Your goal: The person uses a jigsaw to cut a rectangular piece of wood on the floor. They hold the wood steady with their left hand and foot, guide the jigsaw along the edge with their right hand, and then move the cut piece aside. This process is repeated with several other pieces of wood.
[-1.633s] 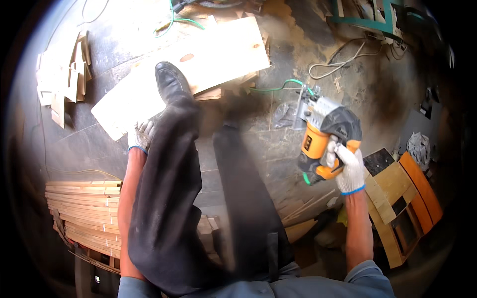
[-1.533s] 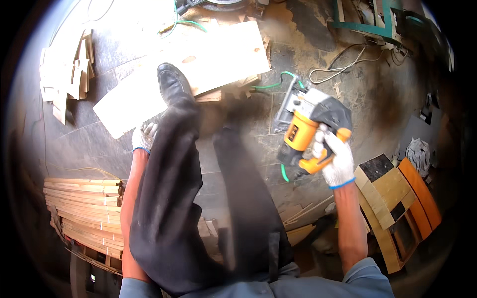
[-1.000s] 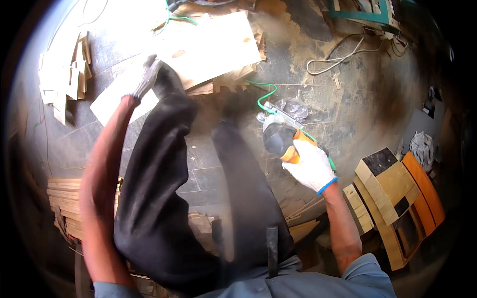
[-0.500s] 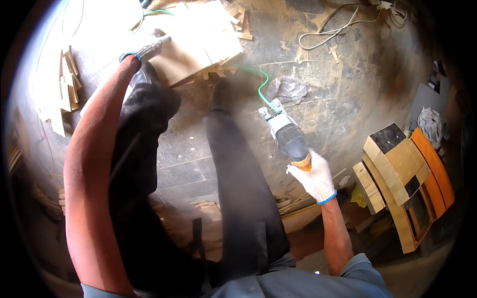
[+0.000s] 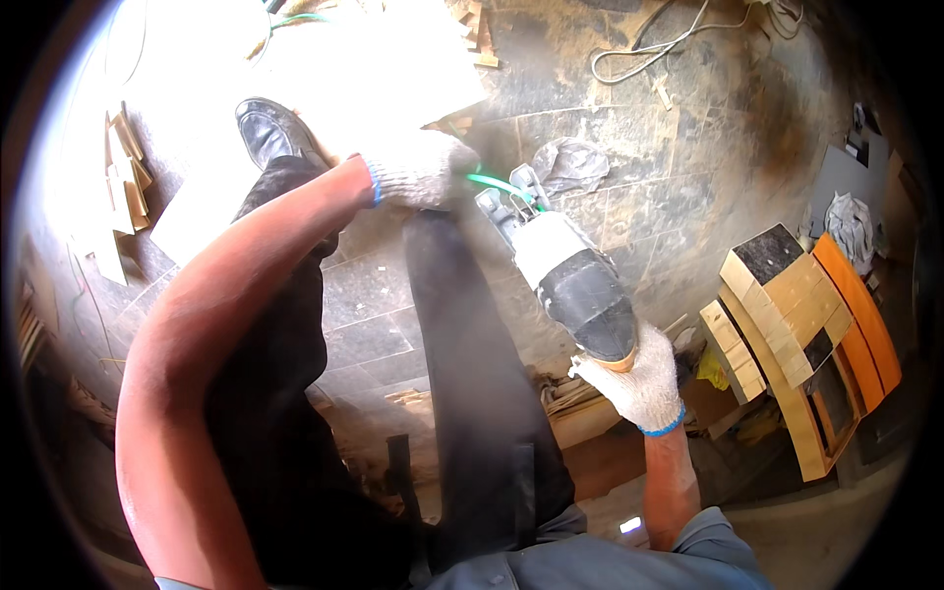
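My right hand (image 5: 641, 382), in a white knit glove with a blue cuff, grips the rear handle of a power saw (image 5: 565, 270) with a grey, white and black body. The saw points away from me, over the stone floor. A green cord (image 5: 497, 184) runs from its front end. My left hand (image 5: 421, 172), also gloved, is curled at the near edge of a pale wooden plank (image 5: 393, 69), right beside the saw's front and the cord. Whether it grips anything is hidden. My black shoe (image 5: 267, 128) rests on the plank.
Stacked wooden blocks and a small wooden stand (image 5: 787, 315) with an orange piece (image 5: 857, 310) stand at the right. A crumpled grey rag (image 5: 575, 162) lies beyond the saw. A pale cable (image 5: 669, 39) loops at the top. Wood offcuts (image 5: 123, 187) lie at the left.
My left hand has come from the far part of the plank down to the saw's front. My right hand has drawn the saw nearer to me and lower in the view.
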Demonstrator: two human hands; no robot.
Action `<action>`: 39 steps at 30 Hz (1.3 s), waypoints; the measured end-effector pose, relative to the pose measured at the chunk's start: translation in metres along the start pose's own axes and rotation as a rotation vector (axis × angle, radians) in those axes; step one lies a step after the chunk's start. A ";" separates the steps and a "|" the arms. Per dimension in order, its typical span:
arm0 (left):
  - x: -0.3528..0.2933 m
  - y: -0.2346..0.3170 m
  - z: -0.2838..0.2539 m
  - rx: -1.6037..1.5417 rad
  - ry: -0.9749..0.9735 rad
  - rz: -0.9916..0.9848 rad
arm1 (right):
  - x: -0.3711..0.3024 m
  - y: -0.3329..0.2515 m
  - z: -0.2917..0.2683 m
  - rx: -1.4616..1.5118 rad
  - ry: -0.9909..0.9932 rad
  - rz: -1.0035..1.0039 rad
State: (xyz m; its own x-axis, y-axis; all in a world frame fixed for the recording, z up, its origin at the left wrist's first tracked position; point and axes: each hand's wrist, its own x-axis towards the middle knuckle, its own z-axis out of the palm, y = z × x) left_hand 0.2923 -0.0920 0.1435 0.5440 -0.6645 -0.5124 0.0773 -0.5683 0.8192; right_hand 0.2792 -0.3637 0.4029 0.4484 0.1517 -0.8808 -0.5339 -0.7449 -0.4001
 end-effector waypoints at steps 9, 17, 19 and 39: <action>0.012 0.034 -0.033 0.160 0.551 0.205 | 0.015 -0.018 0.014 -0.263 0.036 0.009; -0.035 -0.063 -0.143 -0.335 0.947 0.191 | 0.055 -0.026 0.031 0.108 -0.037 0.106; -0.089 -0.127 -0.111 -0.647 1.054 0.035 | 0.065 -0.034 0.036 0.163 0.023 0.152; -0.235 -0.249 0.230 -2.009 1.771 -0.712 | 0.164 -0.056 0.085 0.262 0.109 0.053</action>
State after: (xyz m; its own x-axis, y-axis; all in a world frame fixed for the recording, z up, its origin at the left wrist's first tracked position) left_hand -0.0470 0.0937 0.0007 -0.1386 0.4436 -0.8855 0.0369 0.8958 0.4430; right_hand 0.3213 -0.2420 0.2592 0.4817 0.0360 -0.8756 -0.7191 -0.5547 -0.4185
